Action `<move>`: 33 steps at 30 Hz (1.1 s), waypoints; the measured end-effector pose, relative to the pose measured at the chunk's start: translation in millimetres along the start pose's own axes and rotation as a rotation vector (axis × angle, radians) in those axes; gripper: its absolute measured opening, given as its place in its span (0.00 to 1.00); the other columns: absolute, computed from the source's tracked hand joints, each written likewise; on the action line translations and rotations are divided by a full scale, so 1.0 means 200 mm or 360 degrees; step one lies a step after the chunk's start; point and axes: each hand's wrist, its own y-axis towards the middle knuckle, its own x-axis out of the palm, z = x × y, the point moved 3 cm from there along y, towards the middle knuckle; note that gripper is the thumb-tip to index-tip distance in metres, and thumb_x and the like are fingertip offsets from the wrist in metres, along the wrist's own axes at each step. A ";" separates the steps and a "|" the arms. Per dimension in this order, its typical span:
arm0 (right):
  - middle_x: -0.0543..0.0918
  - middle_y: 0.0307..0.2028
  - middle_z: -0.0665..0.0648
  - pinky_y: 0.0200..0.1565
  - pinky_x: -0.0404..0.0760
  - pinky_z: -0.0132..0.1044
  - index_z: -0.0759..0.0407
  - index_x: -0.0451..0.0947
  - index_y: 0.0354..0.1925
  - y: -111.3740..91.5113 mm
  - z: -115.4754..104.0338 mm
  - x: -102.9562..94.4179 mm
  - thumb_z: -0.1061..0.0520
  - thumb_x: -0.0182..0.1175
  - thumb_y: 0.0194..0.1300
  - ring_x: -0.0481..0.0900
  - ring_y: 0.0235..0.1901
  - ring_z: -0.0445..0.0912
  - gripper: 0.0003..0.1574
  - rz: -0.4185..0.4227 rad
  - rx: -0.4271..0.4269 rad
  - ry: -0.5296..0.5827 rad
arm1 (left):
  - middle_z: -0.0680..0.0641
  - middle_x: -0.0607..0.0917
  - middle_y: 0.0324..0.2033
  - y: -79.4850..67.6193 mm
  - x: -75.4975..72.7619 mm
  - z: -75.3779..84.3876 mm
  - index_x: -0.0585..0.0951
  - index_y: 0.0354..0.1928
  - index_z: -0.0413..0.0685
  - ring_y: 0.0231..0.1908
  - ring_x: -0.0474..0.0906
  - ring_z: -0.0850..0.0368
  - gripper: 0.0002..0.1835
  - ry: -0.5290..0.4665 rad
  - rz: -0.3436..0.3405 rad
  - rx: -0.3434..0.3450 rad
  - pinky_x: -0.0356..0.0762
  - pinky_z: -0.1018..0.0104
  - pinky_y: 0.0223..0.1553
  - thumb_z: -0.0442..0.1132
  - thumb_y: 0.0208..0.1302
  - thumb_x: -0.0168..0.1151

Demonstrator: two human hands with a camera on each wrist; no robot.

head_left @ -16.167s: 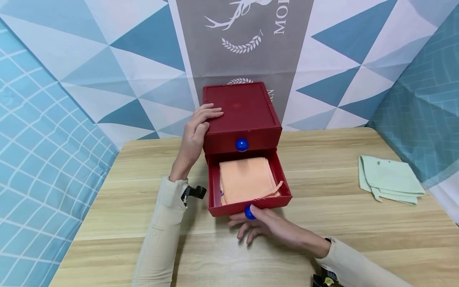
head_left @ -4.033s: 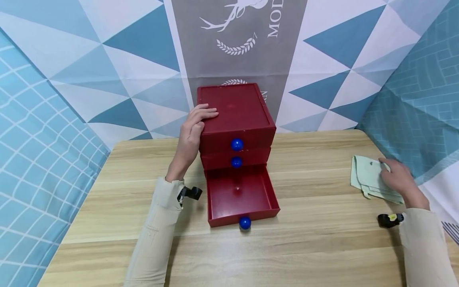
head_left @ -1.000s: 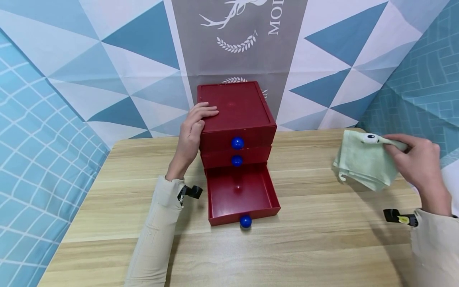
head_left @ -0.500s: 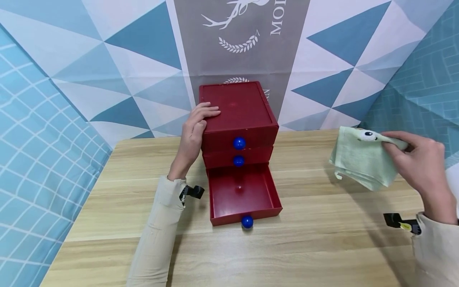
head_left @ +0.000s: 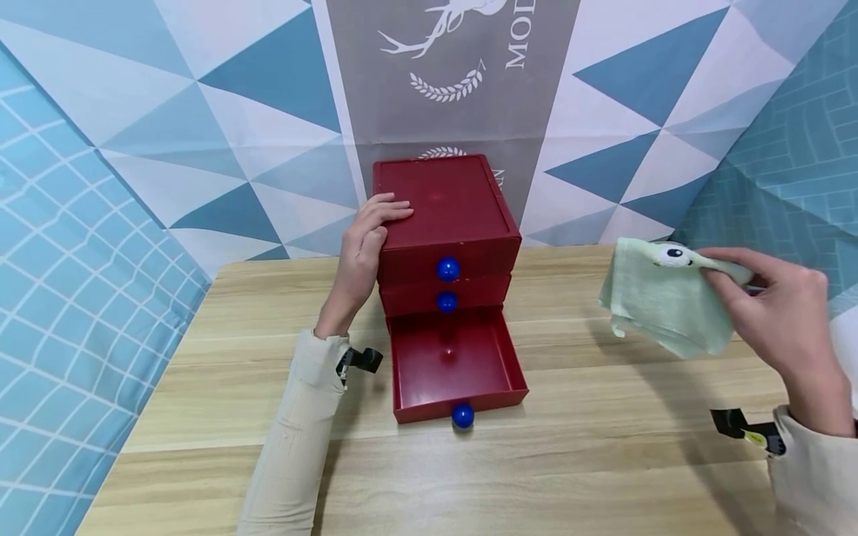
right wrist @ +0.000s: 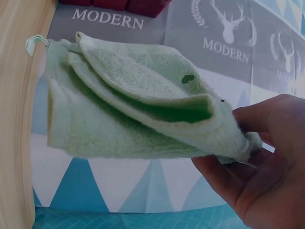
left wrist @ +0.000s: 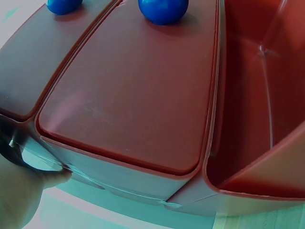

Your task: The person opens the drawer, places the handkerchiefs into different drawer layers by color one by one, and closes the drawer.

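Note:
My right hand (head_left: 780,313) pinches a folded pale green towel (head_left: 670,305) by one end, thumb against fingers, and holds it up over the right side of the table. An embroidered eye shows on it, and a small hanging loop dangles at its far corner in the right wrist view. My left hand (head_left: 358,249) rests on the left top edge of a red drawer cabinet (head_left: 442,197), fingers laid flat over the top. The bottom drawer (head_left: 445,365) is pulled out, its red floor showing. Above it, the top and middle drawers are pushed in, each with a blue knob (head_left: 447,269).
The wooden table (head_left: 576,461) runs under everything. Behind the cabinet hangs a patterned cloth backdrop (head_left: 462,104) with blue triangles and a deer print. A blue tiled-pattern sheet (head_left: 80,283) closes off the left side.
Earlier the middle drawer stood out with an orange cloth in it; now it is in and the bottom drawer is out. The right hand has lifted the green towel and carried it slightly left.

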 end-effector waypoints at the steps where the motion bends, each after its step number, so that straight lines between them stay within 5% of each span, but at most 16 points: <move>1: 0.87 0.31 0.65 0.22 0.63 0.14 0.66 0.87 0.46 0.00 -0.01 0.00 0.68 0.65 0.61 0.62 0.18 0.17 0.13 0.0008 -0.0023 0.0008 | 0.28 0.77 0.58 0.00 0.00 0.00 0.80 0.53 0.26 0.68 0.60 0.35 0.23 -0.0001 0.0000 0.0002 0.52 0.56 0.72 0.25 0.66 0.36; 4: 0.84 0.28 0.35 0.20 0.62 0.16 0.65 0.87 0.44 -0.01 -0.03 -0.01 0.68 0.67 0.60 0.61 0.14 0.22 0.13 0.0032 -0.0079 0.0021 | 0.28 0.77 0.58 -0.01 0.01 0.00 0.80 0.54 0.26 0.68 0.60 0.34 0.23 -0.0005 -0.0005 -0.0003 0.52 0.56 0.72 0.24 0.66 0.36; 7: 0.68 0.28 0.13 0.20 0.61 0.18 0.62 0.88 0.44 -0.02 -0.05 -0.02 0.68 0.68 0.58 0.60 0.11 0.27 0.14 0.0045 -0.0100 0.0048 | 0.28 0.76 0.58 -0.02 0.02 0.00 0.79 0.54 0.26 0.68 0.61 0.35 0.24 -0.0008 -0.0013 -0.0009 0.52 0.55 0.72 0.24 0.66 0.36; 18: 0.73 0.32 0.15 0.24 0.64 0.16 0.59 0.89 0.43 -0.05 -0.20 -0.01 0.72 0.69 0.54 0.65 0.15 0.25 0.18 0.0071 -0.0243 0.0171 | 0.28 0.76 0.58 -0.01 0.02 0.00 0.79 0.54 0.26 0.68 0.61 0.35 0.23 0.0000 -0.0007 0.0008 0.53 0.55 0.72 0.24 0.66 0.36; 25: 0.87 0.29 0.55 0.25 0.66 0.17 0.60 0.88 0.43 -0.05 -0.29 0.05 0.73 0.69 0.52 0.69 0.18 0.23 0.19 0.0028 -0.0389 0.0202 | 0.28 0.76 0.59 -0.01 0.00 0.00 0.79 0.54 0.26 0.68 0.60 0.35 0.23 0.0006 -0.0002 -0.0001 0.53 0.55 0.72 0.24 0.66 0.36; 33: 0.88 0.36 0.52 0.22 0.63 0.21 0.58 0.89 0.43 -0.05 -0.36 0.10 0.75 0.70 0.49 0.70 0.22 0.25 0.23 0.0007 -0.0438 0.0305 | 0.29 0.76 0.59 -0.01 0.00 -0.01 0.79 0.54 0.26 0.69 0.60 0.36 0.24 0.0024 -0.0005 0.0001 0.51 0.53 0.73 0.26 0.66 0.36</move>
